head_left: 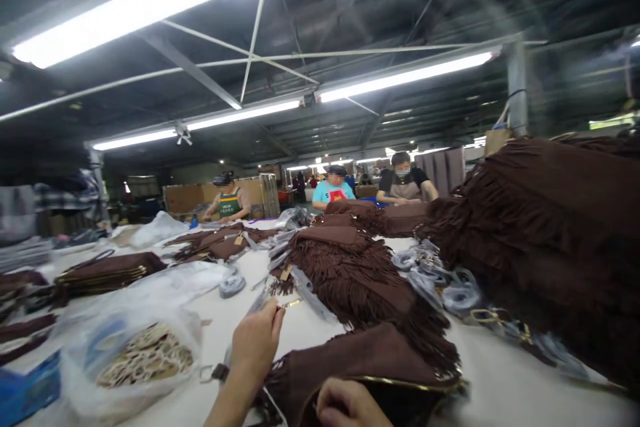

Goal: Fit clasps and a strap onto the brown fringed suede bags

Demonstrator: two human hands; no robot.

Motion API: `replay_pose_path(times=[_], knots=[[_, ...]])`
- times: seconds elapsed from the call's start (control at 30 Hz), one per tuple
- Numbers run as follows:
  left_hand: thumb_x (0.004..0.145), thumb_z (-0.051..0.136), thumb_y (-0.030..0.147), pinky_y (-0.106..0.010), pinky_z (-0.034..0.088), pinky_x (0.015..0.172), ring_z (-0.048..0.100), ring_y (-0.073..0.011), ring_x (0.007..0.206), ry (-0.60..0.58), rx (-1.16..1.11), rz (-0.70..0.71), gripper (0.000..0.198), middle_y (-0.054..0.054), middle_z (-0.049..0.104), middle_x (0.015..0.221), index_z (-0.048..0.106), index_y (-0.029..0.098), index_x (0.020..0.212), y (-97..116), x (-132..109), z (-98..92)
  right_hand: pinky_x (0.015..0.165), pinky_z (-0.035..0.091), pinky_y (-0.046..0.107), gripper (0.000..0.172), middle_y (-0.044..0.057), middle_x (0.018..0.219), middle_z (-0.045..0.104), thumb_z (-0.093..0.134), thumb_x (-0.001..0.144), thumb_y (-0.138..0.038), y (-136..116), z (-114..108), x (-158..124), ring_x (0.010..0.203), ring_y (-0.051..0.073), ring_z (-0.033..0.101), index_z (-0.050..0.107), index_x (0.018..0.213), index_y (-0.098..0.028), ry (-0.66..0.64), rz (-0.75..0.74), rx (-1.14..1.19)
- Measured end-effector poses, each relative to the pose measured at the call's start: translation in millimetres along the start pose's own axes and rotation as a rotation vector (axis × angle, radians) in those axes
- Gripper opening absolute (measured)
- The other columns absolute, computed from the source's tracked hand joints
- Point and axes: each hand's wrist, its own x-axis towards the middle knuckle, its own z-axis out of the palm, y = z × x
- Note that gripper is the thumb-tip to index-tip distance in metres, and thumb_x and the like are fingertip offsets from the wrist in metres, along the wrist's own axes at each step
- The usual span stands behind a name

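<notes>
My left hand (257,340) is raised above the white table, its thumb and fingers pinched on a gold-coloured metal clasp (291,304). Below it lies a dark brown fringed bag (350,353), its mouth edged by a gold zipper (400,381). At that opening, my right hand (353,403) has its fingers curled against the bag's edge; what they hold, if anything, is hidden. A small tan tag (286,273) and a plastic-wrapped strap (313,297) lie just past my left hand.
A stack of brown fringed bags (345,260) lies ahead, with a taller pile (550,213) at right. Coiled wrapped straps (460,290) sit between them. A plastic bag (187,340) of pale loops is at left. Several people work across the table (500,373).
</notes>
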Motion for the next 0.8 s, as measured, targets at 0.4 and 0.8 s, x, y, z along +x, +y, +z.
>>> replay_pose_path(times=[0.4,0.8], knots=[[0.092,0.05,0.017,-0.034,0.036,0.064,0.064,-0.0238,0.063,0.109,0.352,0.431,0.023,0.001,0.07,0.067,0.061,0.023,0.073,-8,-66,56.9,0.04,0.022,0.022,0.03,-0.005,0.051,0.049,0.056,0.069,-0.049,-21,18,9,0.038,0.006,0.028,0.051,0.066,-0.02,0.267,0.304,0.328],[0.089,0.045,0.011,-0.036,0.043,0.07,0.065,-0.0246,0.068,0.004,0.316,0.495,0.026,-0.005,0.071,0.072,0.069,0.019,0.094,-19,-69,61.3,0.038,0.021,0.02,0.036,-0.005,0.051,0.046,0.063,0.07,-0.053,-19,16,10,0.041,0.007,0.034,0.05,0.062,-0.02,0.278,0.274,0.333]])
